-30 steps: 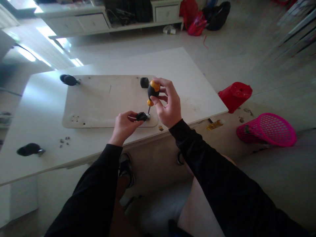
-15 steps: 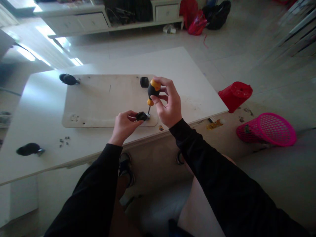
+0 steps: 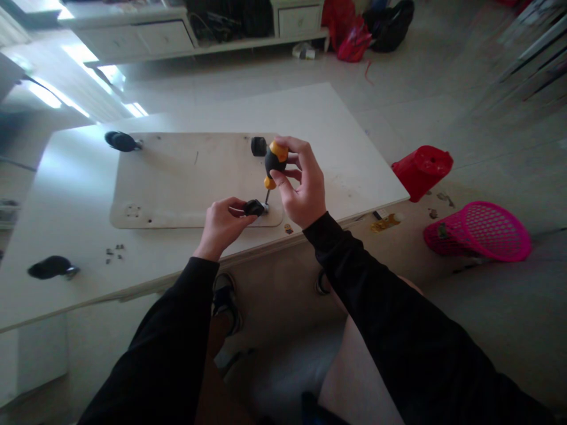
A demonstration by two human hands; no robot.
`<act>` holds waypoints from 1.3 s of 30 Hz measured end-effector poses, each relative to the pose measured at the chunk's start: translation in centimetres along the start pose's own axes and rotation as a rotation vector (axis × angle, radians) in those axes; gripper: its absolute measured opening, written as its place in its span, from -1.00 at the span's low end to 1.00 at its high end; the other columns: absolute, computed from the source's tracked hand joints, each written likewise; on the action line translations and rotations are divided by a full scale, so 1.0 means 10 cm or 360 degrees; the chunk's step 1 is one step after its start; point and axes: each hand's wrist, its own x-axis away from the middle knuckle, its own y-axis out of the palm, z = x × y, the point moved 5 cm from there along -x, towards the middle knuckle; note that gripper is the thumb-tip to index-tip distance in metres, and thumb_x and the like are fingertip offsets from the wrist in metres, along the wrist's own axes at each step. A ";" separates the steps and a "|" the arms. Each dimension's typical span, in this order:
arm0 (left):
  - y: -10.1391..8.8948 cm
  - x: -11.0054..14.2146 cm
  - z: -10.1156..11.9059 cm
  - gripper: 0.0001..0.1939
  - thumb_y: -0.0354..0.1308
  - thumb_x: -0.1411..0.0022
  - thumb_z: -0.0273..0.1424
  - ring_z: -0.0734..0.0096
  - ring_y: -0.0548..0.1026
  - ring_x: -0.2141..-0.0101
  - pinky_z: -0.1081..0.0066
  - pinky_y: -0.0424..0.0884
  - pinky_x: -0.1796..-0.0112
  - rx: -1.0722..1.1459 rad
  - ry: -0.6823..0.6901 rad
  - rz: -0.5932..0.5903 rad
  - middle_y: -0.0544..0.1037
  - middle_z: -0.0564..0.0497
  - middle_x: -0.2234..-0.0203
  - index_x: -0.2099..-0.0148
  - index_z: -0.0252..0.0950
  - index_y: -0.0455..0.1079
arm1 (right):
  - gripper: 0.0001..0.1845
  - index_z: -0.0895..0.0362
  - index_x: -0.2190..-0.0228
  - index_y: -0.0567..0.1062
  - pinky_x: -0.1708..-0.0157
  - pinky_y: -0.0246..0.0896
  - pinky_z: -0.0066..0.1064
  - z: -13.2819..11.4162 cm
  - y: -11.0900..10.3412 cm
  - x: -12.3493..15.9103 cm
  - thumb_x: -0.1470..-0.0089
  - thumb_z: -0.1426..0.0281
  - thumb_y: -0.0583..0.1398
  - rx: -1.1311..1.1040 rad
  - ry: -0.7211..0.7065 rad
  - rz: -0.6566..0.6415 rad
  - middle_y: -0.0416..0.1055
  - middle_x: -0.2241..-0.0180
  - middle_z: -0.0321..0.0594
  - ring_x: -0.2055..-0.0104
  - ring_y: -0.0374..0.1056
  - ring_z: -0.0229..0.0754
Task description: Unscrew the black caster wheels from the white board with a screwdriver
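Observation:
My right hand (image 3: 302, 180) grips the yellow-and-black handle of a short screwdriver (image 3: 276, 160). Its shaft points down at the metal plate of a black caster wheel (image 3: 254, 208), near the front right corner of a pale rounded board (image 3: 186, 177). The thumb and fingers of my left hand (image 3: 225, 225) are closed on that caster. Behind the screwdriver, another caster (image 3: 258, 146) sits at the board's far right corner. A third caster (image 3: 121, 141) stands at the far left corner. Several small screws (image 3: 114, 254) lie left of my left hand, and a loose caster (image 3: 52, 268) rests beyond them.
The board lies on a white table (image 3: 341, 136) whose front edge runs before my knees. On the floor to the right are a red bin (image 3: 423, 171) and a pink mesh basket (image 3: 481, 231). A white cabinet (image 3: 163, 36) stands at the back, with bags (image 3: 354, 41) beside it.
Almost nothing differs. The view shifts very slightly; both hands, the screwdriver and the caster keep the same position on the board.

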 end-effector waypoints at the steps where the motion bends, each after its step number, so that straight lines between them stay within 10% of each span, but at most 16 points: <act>1: 0.00 0.00 -0.01 -0.67 0.53 0.03 -0.33 0.14 0.68 0.31 0.21 0.58 0.23 0.0002 -0.0002 -0.0003 0.71 -0.08 0.40 0.16 -0.27 0.67 | -0.49 -0.11 -0.19 0.32 0.14 0.64 -0.41 0.00 0.00 0.00 -0.27 0.49 0.15 -0.0001 0.0008 0.0011 0.44 -0.20 -0.23 -0.04 0.47 -0.20; 39: 0.02 -0.03 -0.05 -0.70 0.52 0.05 -0.35 0.18 0.66 0.35 0.22 0.56 0.29 0.0016 0.0040 0.0022 0.67 -0.05 0.45 0.21 -0.26 0.64 | -0.53 -0.07 -0.21 0.35 0.15 0.62 -0.45 0.00 -0.03 0.00 -0.32 0.44 0.14 0.0011 -0.0007 0.0049 0.41 -0.21 -0.21 -0.02 0.47 -0.25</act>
